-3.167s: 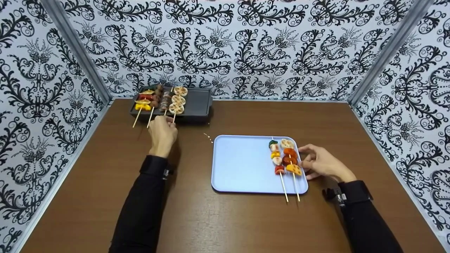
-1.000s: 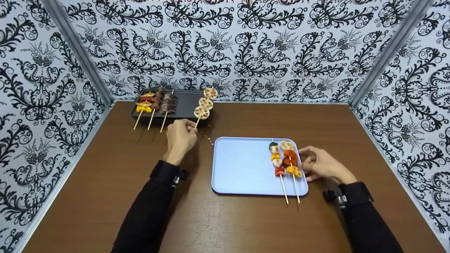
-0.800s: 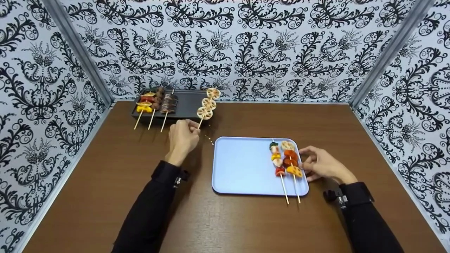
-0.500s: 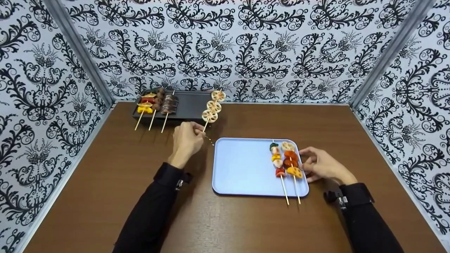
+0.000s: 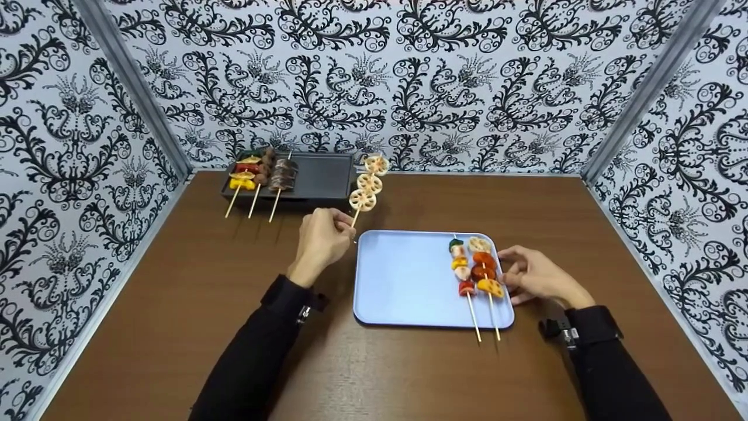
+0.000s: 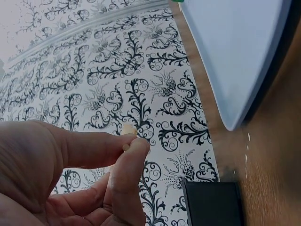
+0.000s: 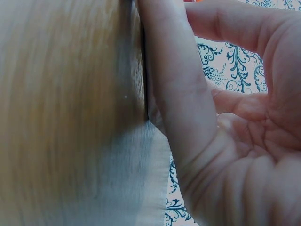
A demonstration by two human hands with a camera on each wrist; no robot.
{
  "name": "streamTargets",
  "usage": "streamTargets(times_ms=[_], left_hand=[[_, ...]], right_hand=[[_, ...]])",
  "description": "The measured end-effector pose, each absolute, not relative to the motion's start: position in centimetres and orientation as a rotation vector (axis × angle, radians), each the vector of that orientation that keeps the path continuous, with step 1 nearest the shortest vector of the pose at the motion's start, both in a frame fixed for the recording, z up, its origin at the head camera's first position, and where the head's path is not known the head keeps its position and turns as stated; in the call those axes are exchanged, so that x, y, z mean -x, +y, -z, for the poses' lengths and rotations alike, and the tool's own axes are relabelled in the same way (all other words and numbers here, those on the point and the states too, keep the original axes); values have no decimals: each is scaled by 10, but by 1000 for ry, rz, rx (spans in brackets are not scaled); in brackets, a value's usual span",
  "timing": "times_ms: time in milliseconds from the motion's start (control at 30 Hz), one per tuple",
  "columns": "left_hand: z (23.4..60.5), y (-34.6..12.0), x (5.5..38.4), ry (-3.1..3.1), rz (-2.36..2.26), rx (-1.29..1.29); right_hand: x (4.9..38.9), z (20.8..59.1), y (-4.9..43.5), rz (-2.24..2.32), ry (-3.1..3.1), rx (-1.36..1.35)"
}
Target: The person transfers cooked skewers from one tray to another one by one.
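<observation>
My left hand [image 5: 324, 240] pinches the stick of a lotus root skewer [image 5: 369, 184] between thumb and fingertips. Its three pale slices stand up past the hand, between the black grill plate [image 5: 324, 175] and the light blue tray [image 5: 403, 280]. In the left wrist view the thumb and index fingertips [image 6: 136, 146] meet on the stick, seen end-on. My right hand [image 5: 540, 278] holds the tray's right rim with bent fingers. Beside it on the tray lie two skewers: a mixed skewer [image 5: 460, 263] and a skewer with red-orange pieces and lotus root [image 5: 484, 272], sticks overhanging the front rim.
On the grill plate's left side lie a vegetable skewer [image 5: 242, 172], a meatball skewer [image 5: 264, 166] and a dark meat skewer [image 5: 283, 174], their sticks jutting forward. Patterned walls [image 5: 374, 88] enclose the brown table [image 5: 397, 374] at the back and sides.
My left hand took the lotus root skewer off the grill plate and carried it rightward and nearer, to beside the tray's far left corner. The right hand has stayed at the tray's rim.
</observation>
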State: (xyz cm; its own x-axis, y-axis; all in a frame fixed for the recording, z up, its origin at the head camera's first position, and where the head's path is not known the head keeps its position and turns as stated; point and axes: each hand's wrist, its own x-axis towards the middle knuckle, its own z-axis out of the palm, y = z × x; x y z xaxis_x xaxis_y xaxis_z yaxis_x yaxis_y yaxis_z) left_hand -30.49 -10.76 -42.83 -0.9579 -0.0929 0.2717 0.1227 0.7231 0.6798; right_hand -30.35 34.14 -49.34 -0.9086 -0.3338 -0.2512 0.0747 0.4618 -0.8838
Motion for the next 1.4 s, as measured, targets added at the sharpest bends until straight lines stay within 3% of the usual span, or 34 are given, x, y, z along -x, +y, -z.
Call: streamTargets(times_ms=[1400], left_hand=[[445,-80,254,-2729,1373,312]], right_hand=[[303,491,341,1437,2325,206]])
